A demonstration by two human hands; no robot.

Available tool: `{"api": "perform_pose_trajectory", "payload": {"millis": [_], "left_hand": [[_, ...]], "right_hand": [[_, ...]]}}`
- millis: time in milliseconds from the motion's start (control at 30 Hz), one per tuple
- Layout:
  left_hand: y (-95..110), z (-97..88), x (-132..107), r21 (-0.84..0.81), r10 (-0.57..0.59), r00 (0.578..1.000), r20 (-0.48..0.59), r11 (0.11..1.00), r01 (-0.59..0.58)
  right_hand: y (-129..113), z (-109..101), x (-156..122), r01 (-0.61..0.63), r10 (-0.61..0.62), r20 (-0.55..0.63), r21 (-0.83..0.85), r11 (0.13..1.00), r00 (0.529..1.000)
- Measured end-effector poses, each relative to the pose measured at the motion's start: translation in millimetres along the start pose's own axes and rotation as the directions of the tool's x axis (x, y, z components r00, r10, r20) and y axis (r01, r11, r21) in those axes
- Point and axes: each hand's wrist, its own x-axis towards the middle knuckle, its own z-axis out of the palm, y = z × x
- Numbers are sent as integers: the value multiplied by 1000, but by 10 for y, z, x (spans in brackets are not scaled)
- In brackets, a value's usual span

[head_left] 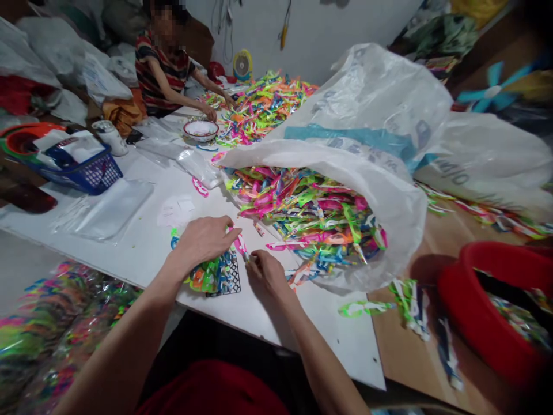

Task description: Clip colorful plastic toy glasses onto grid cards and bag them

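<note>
My left hand arches over the near part of the table, its thumb and forefinger closed on the upper end of a slim pink-and-white plastic piece. At the lower end of that piece, the fingers of my right hand are pinched together. Partly beneath my left hand and wrist lies a black lattice tray, covered with green, orange and blue plastic pieces. Just beyond my right hand, a large white sack lies with its mouth facing me, full of similar bright pieces.
Opposite, a co-worker reaches toward a colourful pile beside a bowl. Clear bags and a blue basket are on the left. A red tub stands right. Filled bags lie below the table's left edge.
</note>
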Motion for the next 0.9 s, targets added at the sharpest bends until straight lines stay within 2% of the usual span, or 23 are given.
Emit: {"api": "perform_pose_trajectory", "payload": {"millis": [133,233,300,367,433,500,600,733,800,900], "left_hand": [[3,-12,-9,1,2,1000,-21,1000,-2],[-9,-12,-15,-1,3,1000,-26,1000,-3],[-18,-2,-15,-8,3,1000,-15,1000,-3],[-24,14,-8,-16,-1,1000,-18,1000,1],[-23,26,3,-18,-5,1000,-27,1000,4],[-16,30,13,-20,-10,1000,-29,1000,9],[-4,25,17,-25,-9,1000,-19,1000,8],[-1,32,9,-22,2,999,-44,1000,-3],[-3,37,4,-20,6,998,-56,1000,-7],[-3,26,-4,-25,1,1000,-32,1000,-1]], "right_hand": [[-185,48,207,-43,44,3,-74,996,999],[-307,72,415,-78,105,96,-250,965,990],[-288,68,455,-100,143,137,-279,955,980],[-193,35,388,-91,109,125,-143,986,986],[-78,-6,241,-54,50,48,78,995,998],[2,-3,65,8,3,-44,248,969,999],[36,135,-132,70,-47,-71,361,930,996],[26,353,-149,2,33,-69,454,891,997],[-4,377,-98,28,-9,-50,393,919,999],[-148,338,-33,92,-102,91,114,989,991]]}}
